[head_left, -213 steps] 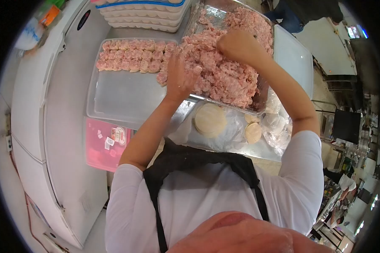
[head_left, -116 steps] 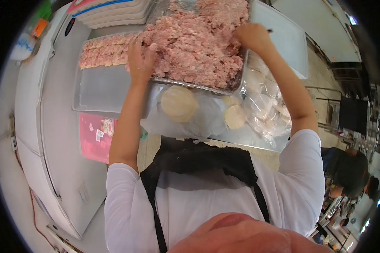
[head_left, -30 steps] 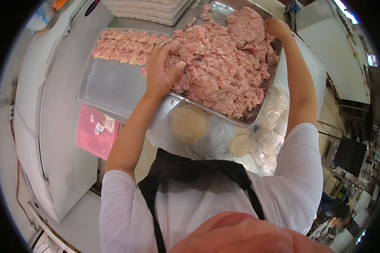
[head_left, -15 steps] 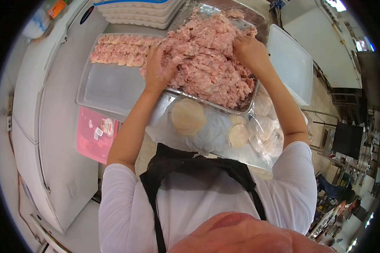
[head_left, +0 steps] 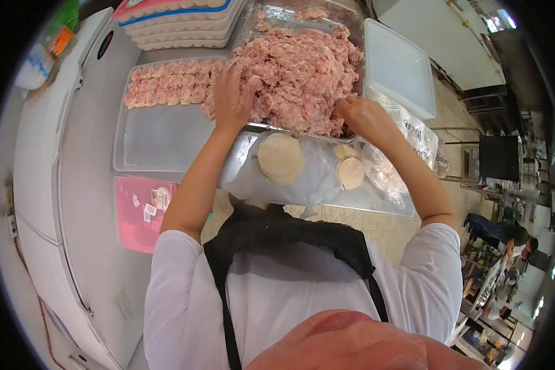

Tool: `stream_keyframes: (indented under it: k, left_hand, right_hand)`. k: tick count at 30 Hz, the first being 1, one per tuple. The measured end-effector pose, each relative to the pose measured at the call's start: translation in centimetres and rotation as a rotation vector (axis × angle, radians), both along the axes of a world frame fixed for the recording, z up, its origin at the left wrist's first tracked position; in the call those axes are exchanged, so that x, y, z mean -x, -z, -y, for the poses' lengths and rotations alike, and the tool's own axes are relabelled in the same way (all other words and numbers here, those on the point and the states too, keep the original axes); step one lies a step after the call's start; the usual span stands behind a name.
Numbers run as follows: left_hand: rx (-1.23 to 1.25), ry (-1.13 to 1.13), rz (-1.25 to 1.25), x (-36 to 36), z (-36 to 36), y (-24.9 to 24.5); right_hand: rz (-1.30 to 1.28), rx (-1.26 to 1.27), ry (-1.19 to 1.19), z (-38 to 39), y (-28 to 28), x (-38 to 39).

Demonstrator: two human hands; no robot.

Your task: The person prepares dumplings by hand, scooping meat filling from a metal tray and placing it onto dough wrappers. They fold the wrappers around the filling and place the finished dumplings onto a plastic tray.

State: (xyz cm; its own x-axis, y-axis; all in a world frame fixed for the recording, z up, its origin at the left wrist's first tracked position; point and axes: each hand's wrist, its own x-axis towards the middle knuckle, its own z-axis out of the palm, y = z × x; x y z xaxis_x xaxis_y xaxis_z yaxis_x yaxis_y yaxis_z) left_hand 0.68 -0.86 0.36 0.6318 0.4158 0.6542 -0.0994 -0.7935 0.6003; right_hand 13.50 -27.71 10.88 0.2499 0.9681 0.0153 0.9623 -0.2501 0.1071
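A large mound of pink ground meat (head_left: 302, 80) fills a clear tray (head_left: 311, 134). My left hand (head_left: 232, 98) lies open at the mound's left edge, thumb spread from its outstretched fingers. At the mound's lower right, my right hand (head_left: 365, 118) has curled fingers closed on the meat, their tips partly hidden. Rows of filled dumplings (head_left: 169, 82) sit in the upper part of a shallow translucent tray (head_left: 157, 145) on the left. Below the meat, a stack of round dough wrappers (head_left: 280, 158) rests on a plastic bag (head_left: 317, 169), with smaller wrappers (head_left: 350, 173) to its right.
Stacked dumpling trays (head_left: 182, 31) stand at the upper left. A pink lid (head_left: 139, 213) lies near the table's lower left. To the right are a translucent lid (head_left: 398, 68) and crumpled plastic bags (head_left: 385, 169). Another person (head_left: 499, 231) is in the right background.
My right hand has moved down along the mound's right side to its lower corner. My left hand stays at the left edge. The whole view has shifted slightly.
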Motion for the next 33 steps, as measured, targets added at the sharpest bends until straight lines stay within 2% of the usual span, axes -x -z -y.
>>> stream_keyframes:
  k: [2, 6, 9, 12, 15, 18, 19, 21, 26, 29, 32, 33]
  left_hand:
    - [0.032, 0.028, 0.011, -0.2, -0.4, 0.3]
    - [0.051, 0.044, 0.011, -0.1, -0.3, -0.3]
    - [0.047, 0.049, 0.009, 0.1, -0.5, -0.4]
    - [0.032, 0.01, -0.007, -0.2, -0.2, 0.1]
    - [0.022, 0.025, -0.023, -0.4, -0.3, 0.1]
    - [0.017, 0.014, -0.052, -0.4, -0.3, 0.2]
    - [0.02, 0.003, -0.073, -0.3, -0.2, 0.4]
    - [0.024, 0.006, -0.101, -0.2, -0.2, 0.2]
    - [0.041, 0.07, -0.038, -0.1, -0.4, 0.3]
    - [0.105, 0.107, 0.016, 0.2, -0.3, -0.4]
    - [0.152, 0.122, 0.058, 0.2, -0.6, -0.3]
    - [0.156, 0.129, 0.065, 0.2, -0.7, -0.2]
  right_hand:
    - [0.092, 0.083, 0.043, 0.4, -1.9, 0.3]
    - [0.442, 0.27, 0.14, -0.9, -11.9, 1.4]
    - [0.547, 0.14, 0.156, -3.1, -14.4, 1.9]
    - [0.464, 0.075, 0.247, -8.0, -12.2, 1.0]
    - [0.35, -0.064, 0.199, -9.9, -3.9, -3.6]
    - [0.197, 0.082, 0.291, -8.3, -4.4, -2.0]
    - [0.14, 0.074, 0.397, -6.9, -3.9, -1.5]
    - [0.12, 0.074, 0.445, -4.1, -2.9, -0.1]
    - [-0.072, -0.056, 0.694, 1.1, 3.4, 2.6]
    - [-0.074, -0.006, 0.735, 2.2, 5.9, 3.8]
    - [0.152, 0.052, 0.454, 2.2, 2.9, 2.9]
    - [0.234, -0.036, 0.291, 1.9, 0.3, 2.9]
